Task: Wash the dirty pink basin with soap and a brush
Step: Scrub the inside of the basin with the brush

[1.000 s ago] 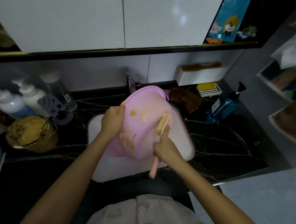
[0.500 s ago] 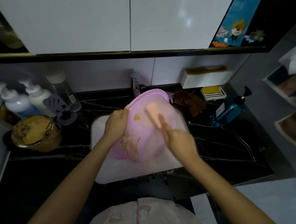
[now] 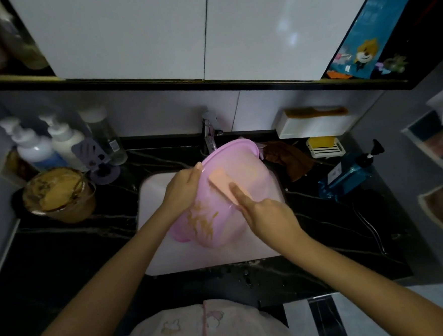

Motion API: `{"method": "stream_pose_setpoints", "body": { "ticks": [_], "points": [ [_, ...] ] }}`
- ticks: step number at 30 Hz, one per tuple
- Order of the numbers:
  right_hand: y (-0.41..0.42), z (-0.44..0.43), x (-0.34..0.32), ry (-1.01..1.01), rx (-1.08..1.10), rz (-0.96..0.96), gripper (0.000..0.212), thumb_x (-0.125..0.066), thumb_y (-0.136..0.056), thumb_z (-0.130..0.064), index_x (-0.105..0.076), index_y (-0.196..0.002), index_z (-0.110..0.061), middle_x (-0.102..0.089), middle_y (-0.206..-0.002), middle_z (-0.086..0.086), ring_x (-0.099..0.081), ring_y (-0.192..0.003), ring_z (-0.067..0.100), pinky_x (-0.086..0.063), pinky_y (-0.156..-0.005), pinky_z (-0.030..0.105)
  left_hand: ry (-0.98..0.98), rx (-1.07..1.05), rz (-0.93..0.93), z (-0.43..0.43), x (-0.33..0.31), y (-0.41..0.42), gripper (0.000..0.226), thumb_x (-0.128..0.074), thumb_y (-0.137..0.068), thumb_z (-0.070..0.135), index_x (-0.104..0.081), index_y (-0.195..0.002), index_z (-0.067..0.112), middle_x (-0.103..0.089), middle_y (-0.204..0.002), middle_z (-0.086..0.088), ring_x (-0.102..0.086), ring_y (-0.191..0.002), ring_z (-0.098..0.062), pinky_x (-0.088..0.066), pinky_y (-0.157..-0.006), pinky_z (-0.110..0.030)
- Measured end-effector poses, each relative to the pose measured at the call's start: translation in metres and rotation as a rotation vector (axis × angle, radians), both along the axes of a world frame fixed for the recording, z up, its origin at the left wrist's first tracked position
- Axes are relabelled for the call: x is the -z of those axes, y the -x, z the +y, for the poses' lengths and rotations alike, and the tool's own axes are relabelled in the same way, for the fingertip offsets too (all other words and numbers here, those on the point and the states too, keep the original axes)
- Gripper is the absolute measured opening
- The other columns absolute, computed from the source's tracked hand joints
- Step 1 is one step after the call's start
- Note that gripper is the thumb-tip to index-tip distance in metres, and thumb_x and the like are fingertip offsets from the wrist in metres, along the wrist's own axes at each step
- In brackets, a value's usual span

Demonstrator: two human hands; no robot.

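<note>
As I watched remotely, the pink basin (image 3: 255,176) stood tilted in the white sink (image 3: 158,251). The left hand (image 3: 181,189) gripped its rim, thumb over the edge and the other fingers hidden behind. The right hand (image 3: 268,217) pressed the brush (image 3: 220,179) to the inner wall, forefinger straight along its back. I judged the scrubbing only partway done, and the brown smears (image 3: 203,219) lower down needed the brush next.

the basin (image 3: 241,211), a brush (image 3: 220,183) against its inside, leans in the sink (image 3: 163,253) before the tap (image 3: 209,134), with a bowl (image 3: 59,195) and 2 pump bottles (image 3: 34,152) on the counter (image 3: 63,247) to its left, a cloth (image 3: 289,160) and soap dish (image 3: 325,147) to its right.
</note>
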State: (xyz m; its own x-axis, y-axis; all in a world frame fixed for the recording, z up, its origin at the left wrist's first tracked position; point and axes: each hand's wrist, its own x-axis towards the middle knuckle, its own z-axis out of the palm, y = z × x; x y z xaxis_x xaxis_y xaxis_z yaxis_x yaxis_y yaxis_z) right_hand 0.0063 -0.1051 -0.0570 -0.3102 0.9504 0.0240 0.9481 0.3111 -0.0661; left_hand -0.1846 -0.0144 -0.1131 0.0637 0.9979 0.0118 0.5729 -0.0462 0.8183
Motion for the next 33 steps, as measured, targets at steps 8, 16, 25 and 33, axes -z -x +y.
{"method": "stream_pose_setpoints", "body": {
  "ticks": [8,16,25,33],
  "points": [
    [0.002,-0.015,0.022,0.066,-0.005,0.075,0.055,-0.028,-0.095,-0.044,-0.024,-0.148,-0.030,-0.054,-0.047,0.004,-0.051,-0.036,0.024,-0.025,-0.035,0.025,0.010,-0.034,-0.011,0.001,0.002,-0.001,0.054,-0.021,-0.088,0.057,-0.041,-0.056,0.018,-0.056,-0.064,-0.005,-0.054,-0.068,-0.026,-0.035,-0.061,-0.032],
    [-0.007,-0.014,0.033,0.045,0.177,0.298,0.055,-0.031,-0.097,-0.038,-0.019,-0.149,-0.026,-0.052,-0.046,0.004,-0.045,-0.034,0.020,-0.030,-0.032,0.026,0.032,-0.069,0.000,0.006,-0.001,0.002,0.055,-0.021,-0.087,0.058,-0.039,-0.053,0.018,-0.052,-0.060,-0.003,-0.052,-0.065,-0.026,-0.036,-0.061,-0.032],
    [0.019,-0.008,0.050,-0.056,0.331,0.429,0.061,-0.018,-0.094,-0.051,-0.020,-0.150,-0.026,-0.064,-0.066,0.020,-0.061,-0.061,0.039,-0.045,-0.052,0.039,0.013,-0.115,0.029,0.011,-0.002,0.005,0.056,-0.028,-0.098,0.049,-0.037,-0.052,0.017,-0.048,-0.054,0.001,-0.050,-0.061,-0.025,-0.032,-0.057,-0.030],
    [0.016,-0.001,0.057,-0.050,0.681,0.638,0.048,-0.033,-0.101,-0.032,-0.025,-0.148,-0.031,-0.064,-0.081,0.025,-0.061,-0.077,0.041,-0.041,-0.062,0.035,-0.010,-0.136,0.023,0.005,-0.001,0.003,0.057,-0.029,-0.100,0.046,-0.037,-0.052,0.016,-0.050,-0.056,-0.003,-0.051,-0.059,-0.025,-0.033,-0.057,-0.031]
  ]
}}
